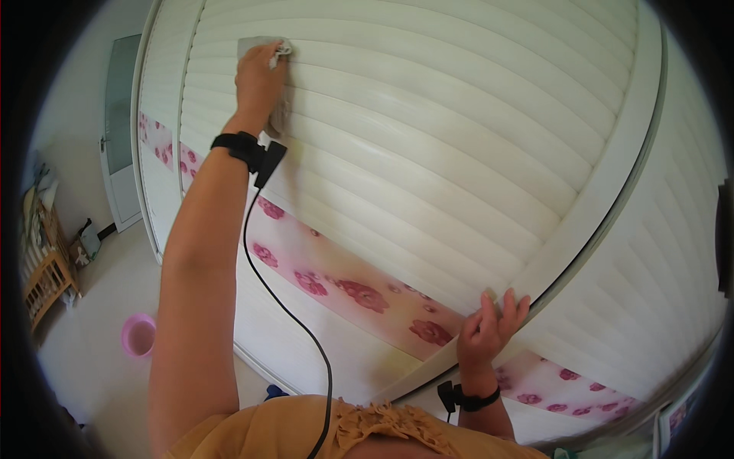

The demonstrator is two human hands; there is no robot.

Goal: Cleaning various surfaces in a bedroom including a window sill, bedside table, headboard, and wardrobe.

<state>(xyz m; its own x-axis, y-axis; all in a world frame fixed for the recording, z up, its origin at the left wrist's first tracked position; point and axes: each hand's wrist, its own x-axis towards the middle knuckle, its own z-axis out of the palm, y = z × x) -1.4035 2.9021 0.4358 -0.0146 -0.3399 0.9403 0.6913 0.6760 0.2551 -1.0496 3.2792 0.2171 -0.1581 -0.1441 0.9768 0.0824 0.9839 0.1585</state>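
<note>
My left hand [258,76] is raised high at the upper left, its fingers closed on a grey cloth [280,115] pressed against a white ribbed wardrobe door [428,115]. Part of the cloth bunches above the fingers and part hangs below the palm. Lower right, my right hand [489,330] rests with fingers spread on the door's edge frame [569,237], holding nothing. A band with pink and red flowers [359,294] crosses the door beneath the ribs. Each wrist wears a black strap with a small device; a black cable [287,294] runs down from the left one.
Another ribbed door panel [650,283] stands on the right past the dark gap. On the floor to the left sits a pink basin [138,336]. Farther left are a wooden crib [50,287] with cloths heaped on it and a door with a glass pane [122,107].
</note>
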